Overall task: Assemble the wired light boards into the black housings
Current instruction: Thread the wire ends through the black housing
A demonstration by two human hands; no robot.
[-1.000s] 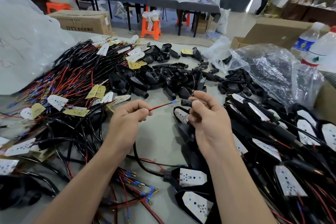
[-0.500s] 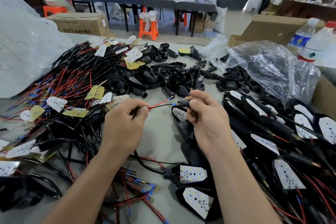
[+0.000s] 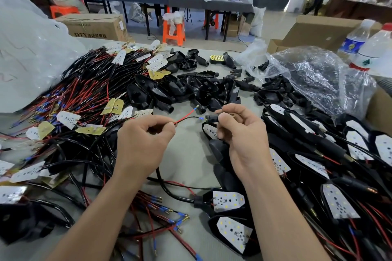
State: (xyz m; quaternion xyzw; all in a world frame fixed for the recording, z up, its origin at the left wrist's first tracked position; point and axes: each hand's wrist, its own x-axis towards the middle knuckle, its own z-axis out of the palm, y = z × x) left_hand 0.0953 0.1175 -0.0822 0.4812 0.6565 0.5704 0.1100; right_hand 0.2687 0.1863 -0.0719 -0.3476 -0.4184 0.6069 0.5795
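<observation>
My left hand pinches a red and a black wire of a light board; the blue-tipped ends point right. My right hand grips the tubular stem of a black housing whose body hangs hidden below the palm. The black wire's tip touches the stem's mouth, the red tip stands above it. Wired light boards lie heaped at the left. Empty black housings are piled in the middle. Assembled housings with white boards lie at the right and near me.
A clear plastic bag holding more black parts lies at the back right, beside two water bottles and a cardboard box. A big white bag fills the left. People sit at tables beyond.
The black wire's tip has come up to the mouth of the housing stem, and the red wire's end has swung upward. Both hands stay close together above the table.
</observation>
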